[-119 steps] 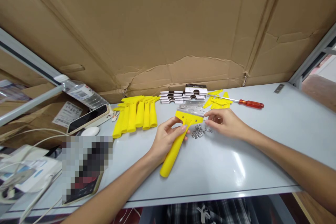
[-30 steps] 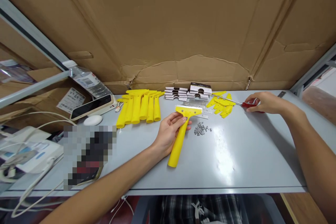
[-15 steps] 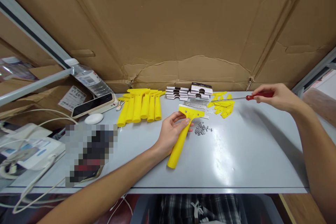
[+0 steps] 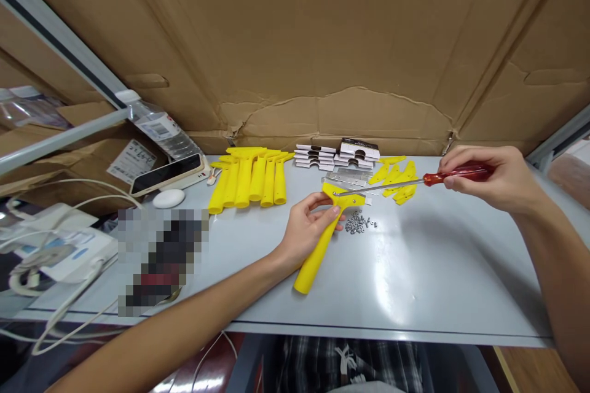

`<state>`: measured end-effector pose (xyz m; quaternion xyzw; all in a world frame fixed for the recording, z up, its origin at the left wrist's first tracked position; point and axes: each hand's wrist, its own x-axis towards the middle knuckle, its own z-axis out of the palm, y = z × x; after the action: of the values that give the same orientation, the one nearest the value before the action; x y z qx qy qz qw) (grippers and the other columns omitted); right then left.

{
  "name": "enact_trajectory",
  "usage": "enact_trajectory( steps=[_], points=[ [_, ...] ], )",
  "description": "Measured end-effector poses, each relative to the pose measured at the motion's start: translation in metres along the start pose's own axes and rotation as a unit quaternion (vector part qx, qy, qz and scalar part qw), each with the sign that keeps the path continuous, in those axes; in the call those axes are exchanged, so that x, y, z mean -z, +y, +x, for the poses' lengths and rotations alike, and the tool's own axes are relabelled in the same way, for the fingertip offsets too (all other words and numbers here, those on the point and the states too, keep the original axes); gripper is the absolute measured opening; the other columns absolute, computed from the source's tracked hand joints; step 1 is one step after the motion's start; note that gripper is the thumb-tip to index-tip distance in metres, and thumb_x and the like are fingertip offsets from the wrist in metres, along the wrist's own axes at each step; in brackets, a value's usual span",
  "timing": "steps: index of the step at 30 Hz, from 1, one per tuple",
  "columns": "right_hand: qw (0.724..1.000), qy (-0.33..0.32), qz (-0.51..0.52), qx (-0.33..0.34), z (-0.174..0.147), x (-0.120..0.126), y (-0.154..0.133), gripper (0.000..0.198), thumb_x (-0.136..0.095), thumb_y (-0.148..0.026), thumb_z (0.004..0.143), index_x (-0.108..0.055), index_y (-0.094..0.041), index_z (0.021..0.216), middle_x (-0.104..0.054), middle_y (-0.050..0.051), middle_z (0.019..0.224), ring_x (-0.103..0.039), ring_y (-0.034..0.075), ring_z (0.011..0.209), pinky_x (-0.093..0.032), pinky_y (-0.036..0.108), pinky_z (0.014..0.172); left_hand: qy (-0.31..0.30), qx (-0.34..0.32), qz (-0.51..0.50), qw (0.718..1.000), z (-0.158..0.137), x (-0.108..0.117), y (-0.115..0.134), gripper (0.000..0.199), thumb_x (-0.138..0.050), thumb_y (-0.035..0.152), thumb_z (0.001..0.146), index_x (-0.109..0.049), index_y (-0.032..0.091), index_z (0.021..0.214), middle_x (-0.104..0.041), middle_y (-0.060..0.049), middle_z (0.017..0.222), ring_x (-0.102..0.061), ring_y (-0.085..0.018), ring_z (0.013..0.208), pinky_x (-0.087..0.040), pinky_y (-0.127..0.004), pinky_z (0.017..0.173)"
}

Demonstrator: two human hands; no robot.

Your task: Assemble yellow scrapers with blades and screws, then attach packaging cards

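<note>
My left hand [image 4: 310, 226] is wrapped round the neck of a yellow plastic scraper [image 4: 318, 253], its T-shaped head pointing away from me. Two small screws show in that head. In my right hand [image 4: 483, 178] is a screwdriver [image 4: 433, 179] with a clear red handle, and its long shaft points left. The tip meets the scraper head at the left screw. Just right of my left fingers lies a pile of small screws and nuts [image 4: 357, 222]. Metal blades [image 4: 353, 177] and loose yellow plates [image 4: 401, 183] lie behind the scraper.
Several yellow scrapers [image 4: 249, 178] lie in a row at the back left. Small white boxes [image 4: 357, 150] are stacked against the cardboard wall [image 4: 322, 43]. A phone [image 4: 166, 175], a white oval object [image 4: 168, 198], a water bottle [image 4: 159, 126] and white cables [image 4: 64, 313] crowd the left side.
My right hand has brought the screwdriver left and down, so its tip has gone from over the yellow plates to the left screw. My left hand still holds the scraper.
</note>
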<state>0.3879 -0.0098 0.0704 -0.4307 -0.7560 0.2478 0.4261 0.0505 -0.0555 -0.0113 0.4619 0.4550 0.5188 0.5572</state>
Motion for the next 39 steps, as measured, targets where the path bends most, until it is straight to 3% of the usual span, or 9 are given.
enact_trajectory(
  steps=[9, 15, 21, 39],
  points=[
    [0.999, -0.025, 0.026, -0.019, -0.0007, -0.0015, 0.0045, 0.013, -0.083, -0.028, 0.080, -0.075, -0.018, 0.084, -0.068, 0.007, 0.096, -0.076, 0.021, 0.090, -0.060, 0.024, 0.072, 0.001, 0.001, 0.003, 1.000, -0.0005, -0.0008, 0.0013, 0.043, -0.088, 0.040, 0.076, -0.070, 0.014, 0.105, -0.070, -0.014, 0.118, -0.077, -0.023, 0.082, -0.063, -0.031, 0.062],
    [1.000, -0.008, -0.021, 0.018, 0.0005, -0.0018, 0.0047, 0.008, -0.080, -0.026, 0.081, -0.076, -0.020, 0.083, -0.069, 0.007, 0.091, -0.070, 0.016, 0.085, -0.056, 0.023, 0.068, -0.002, -0.002, 0.001, 1.000, 0.0001, -0.0008, 0.0015, 0.044, -0.088, 0.040, 0.076, -0.069, 0.014, 0.106, -0.069, -0.014, 0.119, -0.076, -0.023, 0.081, -0.063, -0.031, 0.062],
    [0.999, -0.028, 0.009, -0.021, 0.0003, -0.0033, 0.0044, 0.013, -0.081, -0.030, 0.079, -0.075, -0.019, 0.084, -0.068, 0.007, 0.095, -0.074, 0.019, 0.086, -0.059, 0.025, 0.070, -0.004, 0.000, 0.002, 1.000, 0.0003, -0.0002, -0.0001, 0.044, -0.088, 0.039, 0.077, -0.069, 0.013, 0.107, -0.069, -0.015, 0.121, -0.076, -0.022, 0.079, -0.063, -0.030, 0.061],
    [0.999, -0.017, -0.027, 0.027, 0.0014, -0.0026, 0.0029, 0.003, -0.077, -0.020, 0.081, -0.076, -0.022, 0.083, -0.069, 0.005, 0.090, -0.069, 0.013, 0.082, -0.053, 0.020, 0.064, -0.006, -0.006, 0.002, 1.000, 0.0000, 0.0006, -0.0010, 0.043, -0.087, 0.040, 0.077, -0.069, 0.014, 0.106, -0.069, -0.013, 0.117, -0.077, -0.023, 0.080, -0.063, -0.031, 0.063]
  ],
)
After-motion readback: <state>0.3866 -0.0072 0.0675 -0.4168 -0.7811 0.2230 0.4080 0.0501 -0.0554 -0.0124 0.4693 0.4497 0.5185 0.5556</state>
